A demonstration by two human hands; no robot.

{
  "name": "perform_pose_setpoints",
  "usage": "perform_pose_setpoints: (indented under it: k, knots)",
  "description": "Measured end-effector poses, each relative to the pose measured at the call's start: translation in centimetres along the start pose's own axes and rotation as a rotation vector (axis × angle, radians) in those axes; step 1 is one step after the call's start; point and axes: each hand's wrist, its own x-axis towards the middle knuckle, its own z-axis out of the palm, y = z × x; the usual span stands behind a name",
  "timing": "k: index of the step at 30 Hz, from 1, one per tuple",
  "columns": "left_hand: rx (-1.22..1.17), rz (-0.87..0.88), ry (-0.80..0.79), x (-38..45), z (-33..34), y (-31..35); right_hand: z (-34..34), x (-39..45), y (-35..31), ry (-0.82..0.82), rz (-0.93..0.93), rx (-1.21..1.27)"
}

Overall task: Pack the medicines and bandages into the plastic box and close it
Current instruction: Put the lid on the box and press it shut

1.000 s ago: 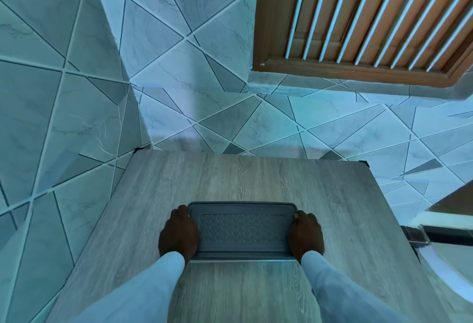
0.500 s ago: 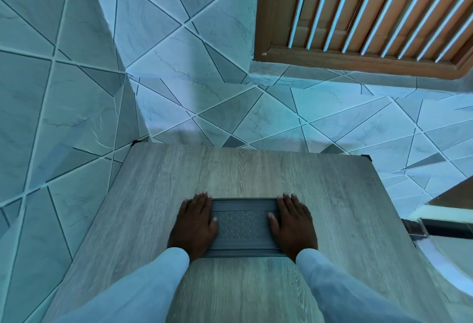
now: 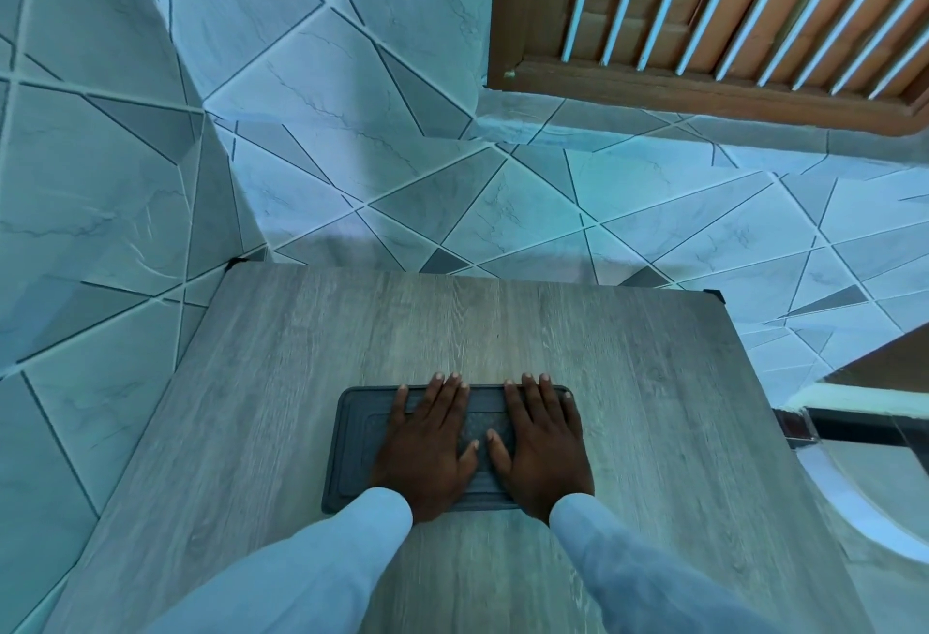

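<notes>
A dark grey plastic box (image 3: 352, 442) with its lid on lies flat on the wooden table (image 3: 628, 407), near the front middle. My left hand (image 3: 427, 447) rests palm down on the lid's left half, fingers spread. My right hand (image 3: 540, 442) lies flat beside it on the right half. Both thumbs nearly meet over the lid's textured centre. The hands cover most of the lid. No medicines or bandages are in sight; the box's inside is hidden.
The table stands in a corner of tiled walls (image 3: 352, 156). A wooden louvred window frame (image 3: 704, 30) is at the upper right. A white curved basin edge (image 3: 854, 508) and a dark bar (image 3: 854, 425) lie past the table's right side.
My hands moved from gripping the box's two ends to lying flat on top of the lid, closer together. The view shifted slightly.
</notes>
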Motion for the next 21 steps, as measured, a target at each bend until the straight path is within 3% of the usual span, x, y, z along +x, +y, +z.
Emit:
perform_pose_setpoints:
  k: [11, 16, 21]
  knots:
    - [0.002, 0.003, -0.08, -0.1, -0.5, -0.4, 0.0, -0.1, 0.1, -0.038, 0.017, -0.023]
    - [0.001, -0.193, -0.02, -2.5, -1.2, -3.8, 0.1, -0.1, 0.1, -0.037, 0.081, 0.025]
    - [0.004, -0.184, 0.011, -3.4, -1.4, -5.1, 0.5, -0.2, 0.3, -0.033, 0.141, 0.059]
